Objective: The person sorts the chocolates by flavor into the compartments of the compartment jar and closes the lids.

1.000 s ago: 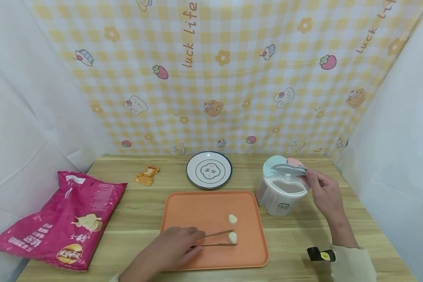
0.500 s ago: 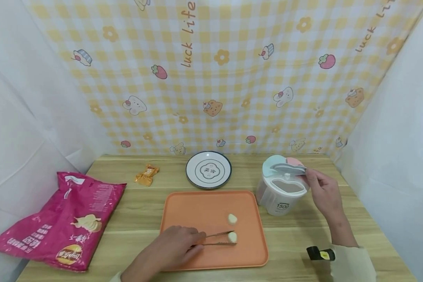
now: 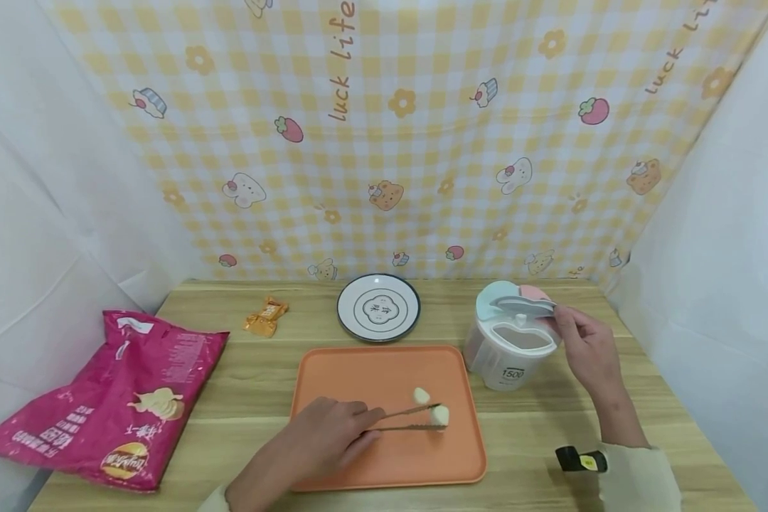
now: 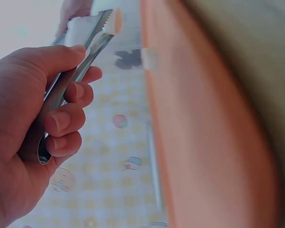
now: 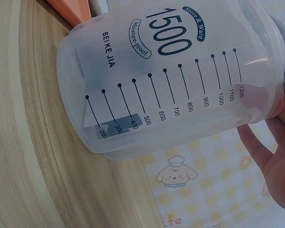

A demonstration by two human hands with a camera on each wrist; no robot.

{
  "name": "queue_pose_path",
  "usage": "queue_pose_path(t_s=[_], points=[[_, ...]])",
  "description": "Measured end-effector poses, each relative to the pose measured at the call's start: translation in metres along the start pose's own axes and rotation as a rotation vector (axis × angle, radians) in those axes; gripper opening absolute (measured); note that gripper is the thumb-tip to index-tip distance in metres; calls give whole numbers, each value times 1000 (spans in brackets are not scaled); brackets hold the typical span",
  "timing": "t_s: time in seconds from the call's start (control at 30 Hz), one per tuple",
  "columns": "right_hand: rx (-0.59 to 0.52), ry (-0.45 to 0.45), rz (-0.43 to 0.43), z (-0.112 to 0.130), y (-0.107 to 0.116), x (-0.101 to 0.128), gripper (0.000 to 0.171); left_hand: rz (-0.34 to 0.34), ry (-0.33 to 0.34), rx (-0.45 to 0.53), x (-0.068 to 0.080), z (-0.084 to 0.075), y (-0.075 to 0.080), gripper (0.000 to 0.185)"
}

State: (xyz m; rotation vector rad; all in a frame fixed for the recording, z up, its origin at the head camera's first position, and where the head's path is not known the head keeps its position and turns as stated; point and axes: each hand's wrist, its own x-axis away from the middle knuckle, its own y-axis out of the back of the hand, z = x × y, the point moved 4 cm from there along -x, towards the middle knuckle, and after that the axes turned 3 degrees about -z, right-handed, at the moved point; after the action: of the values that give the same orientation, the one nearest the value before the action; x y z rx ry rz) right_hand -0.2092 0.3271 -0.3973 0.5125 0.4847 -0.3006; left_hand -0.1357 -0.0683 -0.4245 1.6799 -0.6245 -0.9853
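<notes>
My left hand (image 3: 329, 437) grips metal tongs (image 4: 61, 90) over the orange tray (image 3: 352, 373). Between the toothed tips sits a small whitish piece (image 3: 440, 416), also visible as a pale piece (image 4: 117, 21) in the left wrist view. A second whitish piece (image 3: 421, 395) lies on the tray just behind the tongs. At the right, my right hand (image 3: 592, 352) holds up the grey flap (image 3: 525, 307) of a clear storage container (image 3: 504, 373) marked 1500. Its lid opening beneath the flap is uncovered. In the right wrist view, the flap is mostly cut off.
A white plate (image 3: 380, 331) with a dark rim stands behind the tray. Orange wrapped candy (image 3: 265, 318) lies at the back left. A large magenta chip bag (image 3: 112, 405) fills the left side. Patterned cloth (image 3: 384, 142) hangs along the table's back edge.
My left hand and the tongs have moved right and slightly away from me, with the whitish piece travelling between the tips. The right hand has kept the flap raised in the same place.
</notes>
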Motion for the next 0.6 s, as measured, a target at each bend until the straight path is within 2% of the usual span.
queue_pose_path(t_s=[0.13, 0.33, 0.6], points=[[3, -14, -3, 0, 1, 0, 31, -94, -17, -12, -18, -3, 11, 18], [21, -24, -10, 1, 1, -1, 32, -223, -25, -22, -56, -9, 22, 22], [26, -36, -26, 2, 1, 1, 32, -364, 18, -29, -102, -17, 21, 27]])
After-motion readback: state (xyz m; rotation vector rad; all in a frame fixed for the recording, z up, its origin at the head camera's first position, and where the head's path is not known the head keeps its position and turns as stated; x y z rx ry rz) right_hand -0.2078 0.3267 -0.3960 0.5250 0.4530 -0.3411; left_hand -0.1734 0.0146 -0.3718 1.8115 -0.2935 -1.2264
